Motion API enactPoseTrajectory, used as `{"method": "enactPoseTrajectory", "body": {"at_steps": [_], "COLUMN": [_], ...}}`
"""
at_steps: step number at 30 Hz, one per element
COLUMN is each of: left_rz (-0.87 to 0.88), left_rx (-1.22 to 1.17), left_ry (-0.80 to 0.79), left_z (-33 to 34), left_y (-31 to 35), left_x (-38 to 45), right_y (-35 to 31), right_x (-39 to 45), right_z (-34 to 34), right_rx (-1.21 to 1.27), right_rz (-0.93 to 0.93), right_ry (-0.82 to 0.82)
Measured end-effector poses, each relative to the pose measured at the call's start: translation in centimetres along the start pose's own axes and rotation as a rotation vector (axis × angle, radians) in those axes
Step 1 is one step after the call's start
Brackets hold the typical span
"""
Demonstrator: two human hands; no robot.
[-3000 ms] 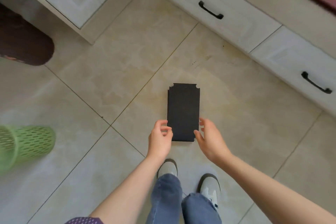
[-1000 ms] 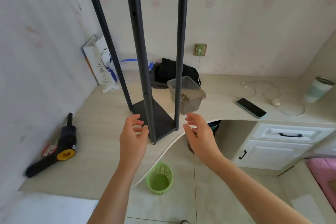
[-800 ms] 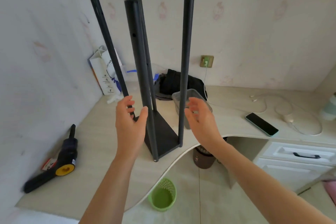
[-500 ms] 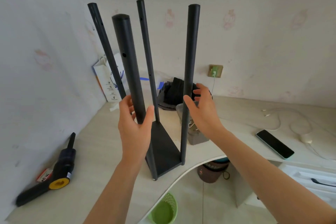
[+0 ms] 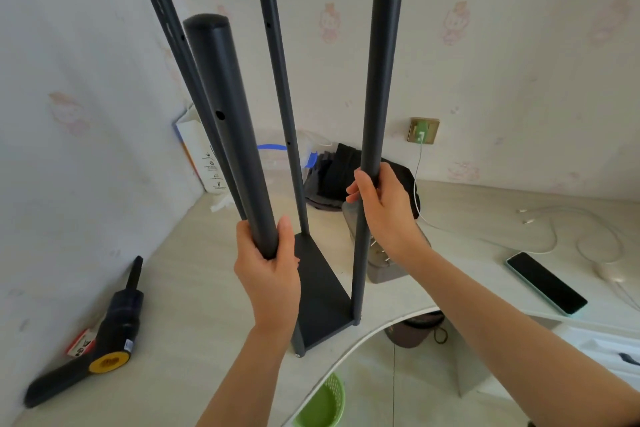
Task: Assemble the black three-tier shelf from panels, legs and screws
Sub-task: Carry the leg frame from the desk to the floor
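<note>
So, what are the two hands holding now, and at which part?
The left hand grips the near left leg of the shelf frame at its lower half; the right hand grips the near right leg about mid-height.

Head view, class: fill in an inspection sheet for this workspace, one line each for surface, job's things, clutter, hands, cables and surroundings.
Surface: pale desk with a curved front edge.
Job's things: black panel lying on the desk, four legs upright at its corners.
Clutter: black handheld tool, phone, grey container, paper bag, dark clothing.
Hands: left hand grips the near-left leg; right hand grips the near-right leg.
Cables: white cables on the desk; charger lead from the wall socket.
Surroundings: green basket on the floor.
</note>
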State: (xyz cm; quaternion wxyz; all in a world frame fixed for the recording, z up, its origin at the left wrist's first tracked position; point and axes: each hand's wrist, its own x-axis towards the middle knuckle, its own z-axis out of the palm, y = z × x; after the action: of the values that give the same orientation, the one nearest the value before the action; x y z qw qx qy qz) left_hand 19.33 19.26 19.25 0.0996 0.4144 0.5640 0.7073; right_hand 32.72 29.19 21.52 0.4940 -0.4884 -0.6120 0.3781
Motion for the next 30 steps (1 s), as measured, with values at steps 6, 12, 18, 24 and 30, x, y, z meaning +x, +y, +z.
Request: {"method": "enactPoseTrajectory", "body": {"at_steps": [6, 12, 18, 24, 30], "left_rz": [-0.004, 0.015, -0.010, -0.035, -0.038], "left_rx": [0.078, 0.055, 0.005, -0.107, -0.204], "left_ry": [0.041, 0.040, 0.024, -0.076, -0.269], "left_z": [0.4, 0.4, -1.4, -5.4, -9.5], "left_y": [0.3, 0.1, 1.2, 2.9, 4.4], "left_x": [1.6, 4.2, 6.4, 8.9, 10.4], "right_y": [-0.5, -1.9, -4.6, -7.6, -10.3], "right_x": [0.8, 1.8, 1.8, -0.4, -4.4], "right_z": [0.3, 1.0, 2.3, 4.5, 5.9], "right_rx": [0.028, 0.032, 0.061, 0.054, 0.067], "right_rz": [0.000, 0.004, 0.008, -0.046, -0.057], "right_ry": [-0.028, -0.030, 0.018, 0.085, 0.193]}}
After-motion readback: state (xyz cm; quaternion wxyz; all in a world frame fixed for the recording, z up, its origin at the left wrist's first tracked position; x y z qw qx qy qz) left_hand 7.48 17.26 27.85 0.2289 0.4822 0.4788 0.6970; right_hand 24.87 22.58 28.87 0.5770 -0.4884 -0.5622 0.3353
